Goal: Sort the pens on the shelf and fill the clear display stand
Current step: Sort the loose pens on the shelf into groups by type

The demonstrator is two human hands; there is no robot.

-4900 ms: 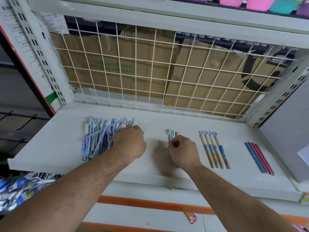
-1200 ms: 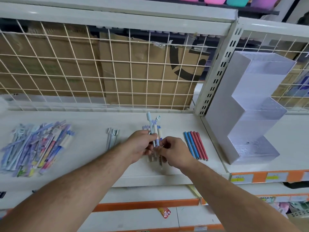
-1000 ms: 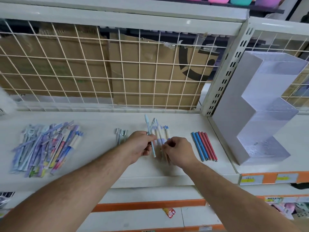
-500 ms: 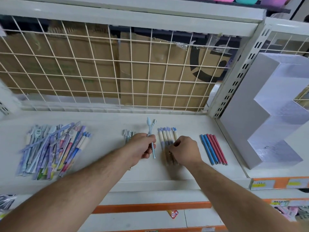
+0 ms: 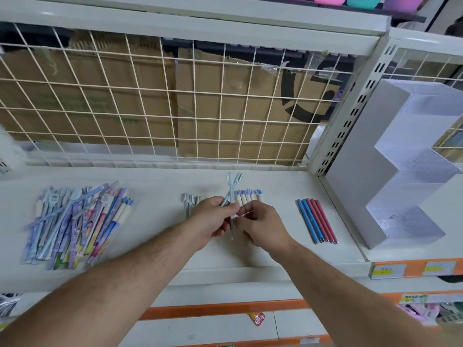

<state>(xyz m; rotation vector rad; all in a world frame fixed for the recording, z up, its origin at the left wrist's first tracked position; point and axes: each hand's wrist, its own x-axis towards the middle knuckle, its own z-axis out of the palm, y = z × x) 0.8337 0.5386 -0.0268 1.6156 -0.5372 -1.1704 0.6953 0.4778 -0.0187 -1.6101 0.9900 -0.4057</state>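
The clear stepped plastic display stand [image 5: 400, 171] sits on the neighbouring shelf to the right, past the perforated white upright post [image 5: 350, 106]; its tiers look bare, though the frosted walls hide the insides. On the top shelf, pink, teal and purple plastic tubs [image 5: 350, 0] show only by their lower edges, so their contents cannot be told.

Over the middle of the white metal shelf [image 5: 155, 186], the left hand [image 5: 213, 219] pinches two slim pale-blue pens [image 5: 231, 186] that cross each other, caps pointing away. The right hand [image 5: 260, 222] is curled against the same pens, thumb and forefinger closed near their lower shafts; whether it actually bears them I cannot tell. Just behind the right hand lies a row of cream-barrelled pens with blue caps [image 5: 248, 197], side by side. Left of the left hand lies a small group of grey-capped pens [image 5: 189, 199]. At the far left sits a loose heap of mixed pastel pens [image 5: 77, 221]. Near the right edge lie five slim pens, two blue and three red [image 5: 317, 220], parallel.

Behind the shelf stands a white wire grid panel [image 5: 155, 101] with brown cardboard boxes [image 5: 220, 101] behind it, one bearing a large black mark. Orange price strips [image 5: 416, 267] edge the right shelf; their print is unreadable.
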